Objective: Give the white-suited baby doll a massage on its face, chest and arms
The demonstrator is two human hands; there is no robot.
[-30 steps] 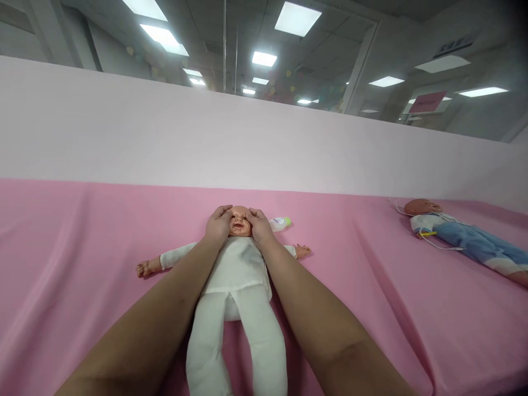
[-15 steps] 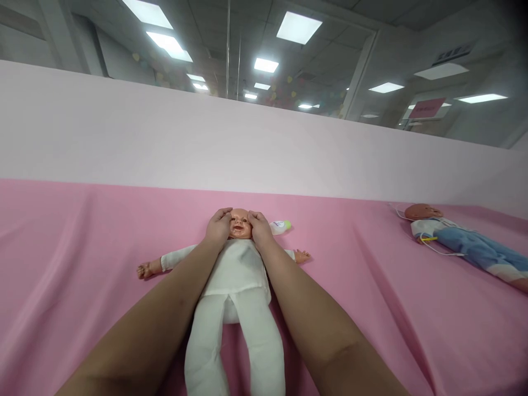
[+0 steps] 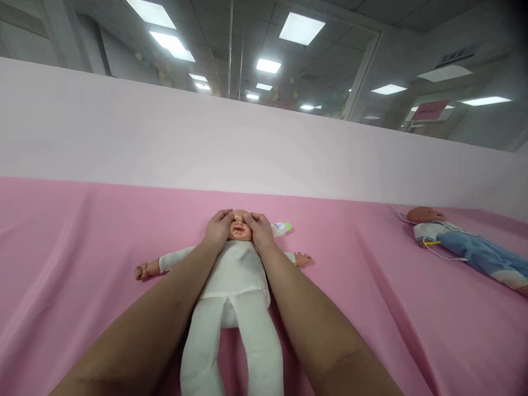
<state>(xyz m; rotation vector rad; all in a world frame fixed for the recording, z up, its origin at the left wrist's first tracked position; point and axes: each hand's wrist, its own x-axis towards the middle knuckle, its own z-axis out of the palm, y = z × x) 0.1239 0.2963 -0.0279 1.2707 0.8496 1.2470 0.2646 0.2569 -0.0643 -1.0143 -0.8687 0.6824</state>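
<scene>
A baby doll (image 3: 235,269) in white clothes lies on its back on the pink sheet (image 3: 111,220), arms spread to both sides. My left hand (image 3: 219,228) holds the left side of the doll's head, its thumb near the eye. On the other side of the head is my right hand (image 3: 259,230), with its thumb over the face beside the other eye. The doll's mouth and nose show between the hands. Just right of my right hand lies a clear bottle (image 3: 281,229) with a green cap, partly hidden by that hand.
At the far right lies a second doll (image 3: 474,247) in blue and white clothes, with a thin white tube and a yellow piece by it. A low pale wall (image 3: 264,148) runs behind the pink sheet, with glass panels above it.
Both thumbs have moved inward over the doll's face, closer to its eyes. The hands remain at the sides of the head. The view has shifted slightly.
</scene>
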